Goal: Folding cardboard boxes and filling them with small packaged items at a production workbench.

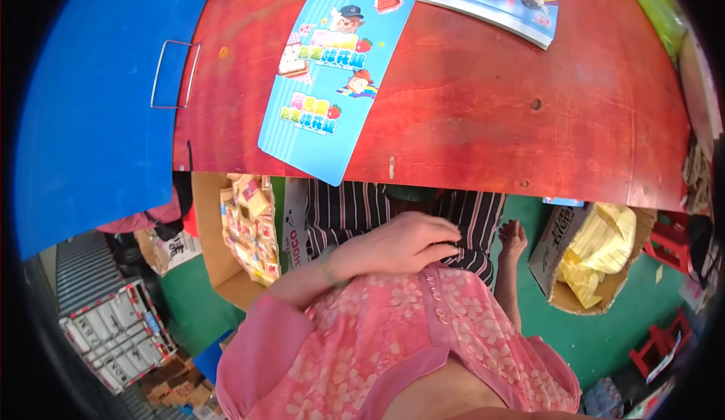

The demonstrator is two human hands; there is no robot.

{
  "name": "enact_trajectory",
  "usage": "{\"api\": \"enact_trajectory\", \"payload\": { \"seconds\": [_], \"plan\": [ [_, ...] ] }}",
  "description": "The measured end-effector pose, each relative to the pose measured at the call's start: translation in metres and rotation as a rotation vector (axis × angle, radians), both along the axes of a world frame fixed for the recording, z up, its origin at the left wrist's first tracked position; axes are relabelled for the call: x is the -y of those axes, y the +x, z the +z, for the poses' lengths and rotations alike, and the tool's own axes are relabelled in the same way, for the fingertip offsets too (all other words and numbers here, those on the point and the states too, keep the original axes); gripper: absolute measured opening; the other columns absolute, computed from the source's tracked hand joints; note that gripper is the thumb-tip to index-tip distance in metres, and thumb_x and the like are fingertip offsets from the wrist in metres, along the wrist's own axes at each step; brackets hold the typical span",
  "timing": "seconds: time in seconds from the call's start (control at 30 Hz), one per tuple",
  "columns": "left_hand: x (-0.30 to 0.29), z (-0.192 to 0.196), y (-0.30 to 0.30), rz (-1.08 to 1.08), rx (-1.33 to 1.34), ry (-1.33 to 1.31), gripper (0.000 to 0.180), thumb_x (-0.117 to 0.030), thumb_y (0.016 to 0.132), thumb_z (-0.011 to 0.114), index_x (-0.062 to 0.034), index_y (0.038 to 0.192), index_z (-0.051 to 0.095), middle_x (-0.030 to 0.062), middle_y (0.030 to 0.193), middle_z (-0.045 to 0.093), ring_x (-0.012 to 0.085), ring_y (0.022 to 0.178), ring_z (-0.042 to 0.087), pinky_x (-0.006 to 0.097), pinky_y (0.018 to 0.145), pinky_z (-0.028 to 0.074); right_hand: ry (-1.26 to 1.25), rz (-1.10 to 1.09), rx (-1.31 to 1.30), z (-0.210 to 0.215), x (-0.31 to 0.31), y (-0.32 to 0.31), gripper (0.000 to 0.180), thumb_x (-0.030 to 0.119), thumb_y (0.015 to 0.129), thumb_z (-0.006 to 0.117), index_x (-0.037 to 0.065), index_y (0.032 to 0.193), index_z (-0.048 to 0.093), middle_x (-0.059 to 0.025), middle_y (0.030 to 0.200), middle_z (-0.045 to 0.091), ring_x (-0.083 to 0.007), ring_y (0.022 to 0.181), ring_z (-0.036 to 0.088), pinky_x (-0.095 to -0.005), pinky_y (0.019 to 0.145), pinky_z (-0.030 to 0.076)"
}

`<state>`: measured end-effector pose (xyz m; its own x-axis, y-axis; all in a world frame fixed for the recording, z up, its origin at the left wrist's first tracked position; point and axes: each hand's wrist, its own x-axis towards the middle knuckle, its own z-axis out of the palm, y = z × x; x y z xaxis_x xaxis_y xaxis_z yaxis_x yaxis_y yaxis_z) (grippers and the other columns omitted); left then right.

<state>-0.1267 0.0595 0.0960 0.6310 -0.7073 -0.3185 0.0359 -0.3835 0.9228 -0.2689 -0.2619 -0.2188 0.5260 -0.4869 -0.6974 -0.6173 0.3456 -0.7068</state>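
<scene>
My left hand (419,242) lies across my lap, over the striped trousers (347,208), with its fingers loosely stretched out and nothing in it. A bracelet circles that wrist. On the other side, my right hand (513,237) hangs beside my thigh, empty, its fingers apart and a little bent. In front of me a long blue printed card sheet (317,133) rests on the red table (461,118), its near end sticking out slightly past the edge. Farther back sits a stack of similar blue printed cards (491,4). Neither hand touches the sheets.
By my left leg stands an open carton (215,246) holding several small packs. On the right, another carton (551,250) contains yellow wrapping (596,250). A blue panel (91,103) with a wire loop (153,80) borders the table's left. Red stools (668,242) stand at far right.
</scene>
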Motion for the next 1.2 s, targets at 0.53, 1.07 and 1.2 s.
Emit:
{"api": "enact_trajectory", "payload": {
  "seconds": [0.53, 1.07, 1.2],
  "plan": [
    [-0.161, 0.030, 0.016, 0.163, 1.017, 0.526, 0.048, -0.018, 0.079, 0.073, -0.0019, 0.123, 0.060, 0.0120, 0.141, 0.050, 0.0330, 0.135, 0.040, 0.049, 0.109, 0.035, -0.430, 0.077, 0.473, 0.172, -0.056, 0.059, 0.026, 0.025, 0.094, 0.064, 0.002, 0.084, 0.064, -0.0032, 0.070, 0.063, -0.0088, 0.064, 0.058, -0.0240, 0.061, 0.046],
    [-0.181, 0.001, 0.026, 0.185, 1.404, 0.208, 0.028, -0.009, 0.077, 0.073, -0.0001, 0.101, 0.062, 0.0137, 0.115, 0.064, 0.0309, 0.109, 0.061, 0.043, 0.083, 0.051, -0.432, 0.433, 0.672, 0.274, -0.117, 0.092, 0.013, 0.012, 0.092, 0.066, -0.001, 0.091, 0.066, -0.0016, 0.080, 0.065, -0.0080, 0.073, 0.060, -0.0237, 0.070, 0.050],
    [-0.169, 0.018, 0.032, 0.216, 1.470, 0.339, 0.044, -0.013, 0.077, 0.074, -0.0035, 0.117, 0.059, 0.0124, 0.123, 0.061, 0.0308, 0.114, 0.058, 0.045, 0.093, 0.047, -0.464, 0.453, 0.704, 0.292, -0.122, 0.094, 0.012, 0.011, 0.092, 0.065, -0.001, 0.093, 0.066, -0.0025, 0.080, 0.065, -0.0092, 0.074, 0.060, -0.0237, 0.070, 0.049]
  ]
}}
